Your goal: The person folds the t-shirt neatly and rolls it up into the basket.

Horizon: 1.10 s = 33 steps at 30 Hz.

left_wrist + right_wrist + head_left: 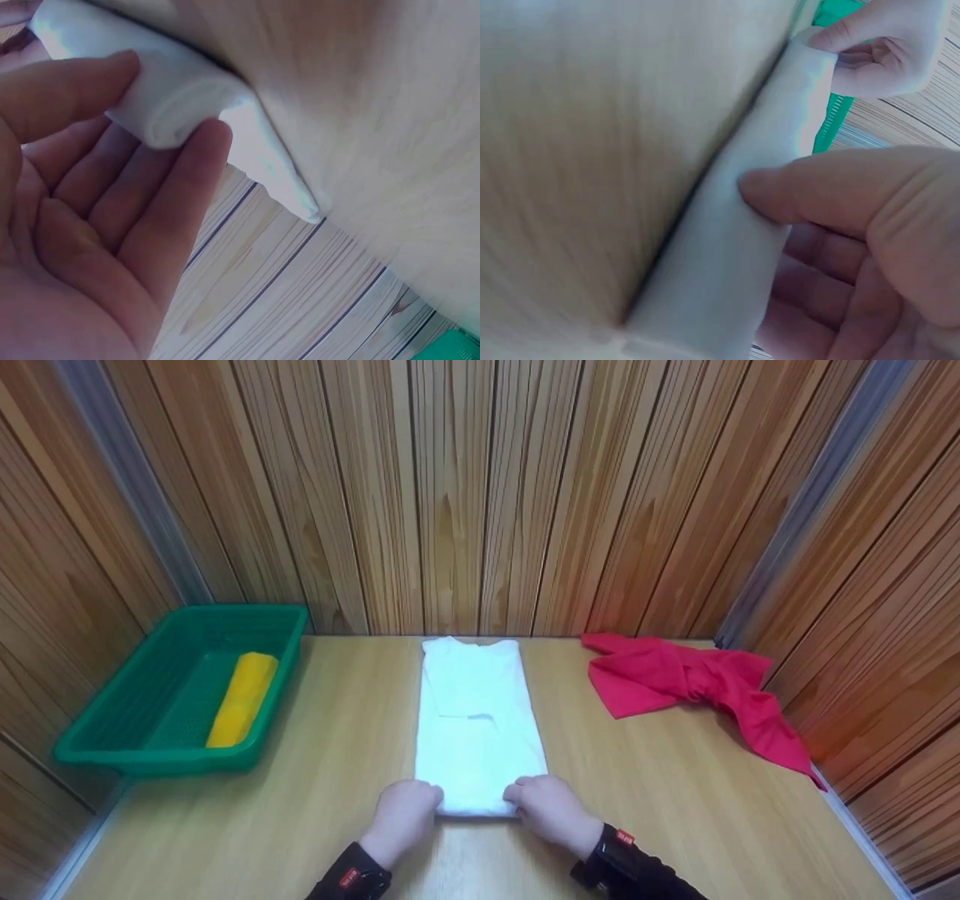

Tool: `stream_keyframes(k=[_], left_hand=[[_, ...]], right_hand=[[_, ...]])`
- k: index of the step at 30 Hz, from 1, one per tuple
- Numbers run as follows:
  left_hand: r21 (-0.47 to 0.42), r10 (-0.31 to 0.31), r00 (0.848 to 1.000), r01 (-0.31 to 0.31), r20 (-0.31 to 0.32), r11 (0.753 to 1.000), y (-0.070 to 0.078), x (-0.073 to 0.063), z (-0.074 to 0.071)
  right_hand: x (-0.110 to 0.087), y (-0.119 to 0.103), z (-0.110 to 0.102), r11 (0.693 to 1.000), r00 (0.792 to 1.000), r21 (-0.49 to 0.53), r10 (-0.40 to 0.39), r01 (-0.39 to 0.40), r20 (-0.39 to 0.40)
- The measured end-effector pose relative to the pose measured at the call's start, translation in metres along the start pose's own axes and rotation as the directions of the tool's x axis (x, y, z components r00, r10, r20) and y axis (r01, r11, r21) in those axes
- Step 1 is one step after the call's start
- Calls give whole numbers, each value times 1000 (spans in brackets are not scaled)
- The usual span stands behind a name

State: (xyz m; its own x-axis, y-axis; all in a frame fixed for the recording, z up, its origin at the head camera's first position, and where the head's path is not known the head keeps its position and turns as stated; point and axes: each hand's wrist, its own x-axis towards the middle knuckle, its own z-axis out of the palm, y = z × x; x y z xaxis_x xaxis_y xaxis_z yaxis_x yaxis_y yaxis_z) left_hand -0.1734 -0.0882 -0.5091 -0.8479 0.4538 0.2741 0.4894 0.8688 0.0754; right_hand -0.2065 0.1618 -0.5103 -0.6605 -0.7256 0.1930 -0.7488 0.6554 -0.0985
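Observation:
A white T-shirt (480, 757), folded into a long narrow strip, lies on the wooden table with its far end by the back wall. At its near left corner my left hand (405, 816) grips the edge, thumb on one side and fingers behind. My right hand (553, 814) holds the near right corner the same way. In the left wrist view, the T-shirt's near end (180, 112) shows a rolled, spiral side between thumb and fingers. The right wrist view has the thumb pressing on the smooth roll (727, 225), with the fingers curled behind it.
On the left stands a green plastic basket (161, 765) with a rolled yellow cloth (244, 697) inside. A crumpled red cloth (690, 675) lies at the back right, reaching the right wall. Wood-panelled walls (450, 495) enclose the table (337, 720) at the back and sides.

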Motion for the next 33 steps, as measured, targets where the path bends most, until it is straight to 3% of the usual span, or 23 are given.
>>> stream_keyframes(k=[10, 16, 23, 28, 33], left_hand=[[-132, 6, 996, 5, 88, 991, -2, 3, -11], [-203, -1, 991, 28, 133, 979, -7, 6, -10], [-304, -54, 986, 101, 159, 947, -15, 13, -5], [-342, -95, 976, 159, 196, 926, -19, 18, -3], [-316, -126, 974, 181, 187, 932, -21, 22, 1]], right_hand=[[-3, 1, -13, 997, 996, 57, -53, 48, 77], [0, 4, -13, 997, 986, 79, -13, -1, 166], [9, 10, -11, 992, 971, 100, 53, -78, 234], [14, 14, -10, 989, 968, 95, 85, -110, 238], [17, 18, -6, 992, 975, 44, 106, -116, 193]])
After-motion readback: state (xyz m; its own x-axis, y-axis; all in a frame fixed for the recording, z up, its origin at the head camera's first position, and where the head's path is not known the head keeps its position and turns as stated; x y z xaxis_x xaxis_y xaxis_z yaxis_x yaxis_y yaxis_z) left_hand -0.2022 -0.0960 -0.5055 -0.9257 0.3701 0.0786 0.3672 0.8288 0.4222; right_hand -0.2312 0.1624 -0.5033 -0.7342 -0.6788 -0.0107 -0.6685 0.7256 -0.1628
